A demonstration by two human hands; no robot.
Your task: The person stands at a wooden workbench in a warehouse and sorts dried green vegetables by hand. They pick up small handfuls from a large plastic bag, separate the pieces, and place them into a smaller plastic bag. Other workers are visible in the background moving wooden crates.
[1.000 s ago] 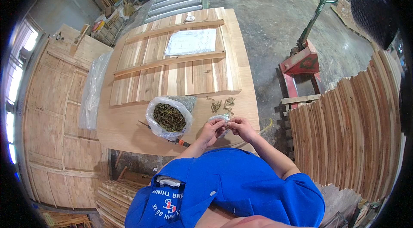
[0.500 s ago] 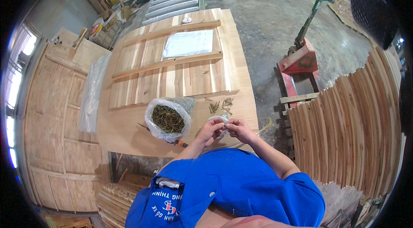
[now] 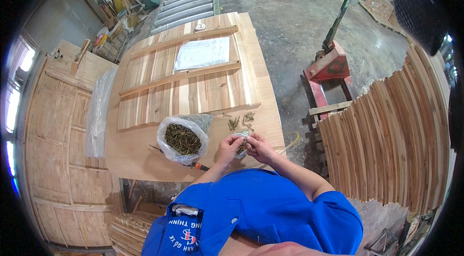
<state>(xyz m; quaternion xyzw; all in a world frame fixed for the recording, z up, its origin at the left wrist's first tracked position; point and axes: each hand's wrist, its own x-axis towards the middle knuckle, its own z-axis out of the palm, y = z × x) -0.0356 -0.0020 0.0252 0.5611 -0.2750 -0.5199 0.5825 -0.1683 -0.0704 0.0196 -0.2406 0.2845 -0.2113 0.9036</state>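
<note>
Hands meet over the tabletop edge — left hand and right hand both have fingers closed on 1 small bag of screws held between them, equally near, just right of the big open bag.

Both hands meet over the near edge of the desk. The left hand and right hand pinch a small clear bag of screws between them. Just left of the left hand sits an open plastic bag of screws. Just beyond the hands lie loose screws, and farther beyond, a slatted wooden panel bearing a paper sheet.
</note>
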